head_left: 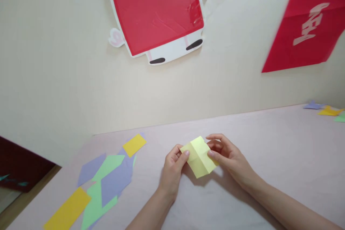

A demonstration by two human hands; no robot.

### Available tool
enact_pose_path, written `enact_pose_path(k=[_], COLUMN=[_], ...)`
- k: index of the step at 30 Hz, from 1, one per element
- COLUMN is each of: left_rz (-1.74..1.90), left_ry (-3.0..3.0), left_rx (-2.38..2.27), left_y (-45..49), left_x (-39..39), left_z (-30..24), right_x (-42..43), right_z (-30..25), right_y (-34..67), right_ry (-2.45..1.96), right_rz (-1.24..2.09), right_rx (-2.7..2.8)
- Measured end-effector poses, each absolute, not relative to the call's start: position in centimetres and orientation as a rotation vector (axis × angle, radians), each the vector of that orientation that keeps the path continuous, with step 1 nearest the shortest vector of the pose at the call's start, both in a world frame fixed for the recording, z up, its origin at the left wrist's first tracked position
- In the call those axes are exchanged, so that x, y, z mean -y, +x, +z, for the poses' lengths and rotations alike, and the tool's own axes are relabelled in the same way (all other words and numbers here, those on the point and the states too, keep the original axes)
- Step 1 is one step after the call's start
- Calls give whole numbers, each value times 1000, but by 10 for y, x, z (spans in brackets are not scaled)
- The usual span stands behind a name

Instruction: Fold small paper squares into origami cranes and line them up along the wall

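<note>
A small square of pale yellow paper (pixel 199 158) with crossing crease lines is held just above the pale surface. My left hand (pixel 174 167) pinches its left edge, thumb on top. On the right edge, my right hand (pixel 229 156) grips it with the thumb on top and the other fingers partly behind; its index finger is raised off the paper. The sheet is slightly bent along its creases, and its shadow falls on the surface beneath.
Loose purple paper (pixel 115 181), green paper (pixel 109 165) and yellow-orange paper (pixel 68 210) overlap at the left of the pale table (pixel 269 143). Small folded paper pieces (pixel 329 110) lie at the far right. Behind the table rises a wall (pixel 229 90) with red decorations (pixel 159 7).
</note>
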State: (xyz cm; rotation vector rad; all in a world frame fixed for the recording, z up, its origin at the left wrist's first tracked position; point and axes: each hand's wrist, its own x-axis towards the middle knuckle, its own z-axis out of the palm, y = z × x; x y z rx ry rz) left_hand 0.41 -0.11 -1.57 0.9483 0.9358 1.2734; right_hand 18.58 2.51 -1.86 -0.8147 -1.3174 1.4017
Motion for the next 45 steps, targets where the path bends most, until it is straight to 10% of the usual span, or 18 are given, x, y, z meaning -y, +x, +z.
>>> enact_pose_path(k=[14, 45], left_rz=[1300, 1314], left_ry=[930, 1768], left_rx=[-890, -1281], left_y=[8, 12], left_x=[3, 11], left_z=[-18, -10], right_x=[-17, -15], right_z=[-14, -10], right_y=[188, 184], right_ry=[-841, -862], right_rz=[714, 806], right_rx=[1810, 1833])
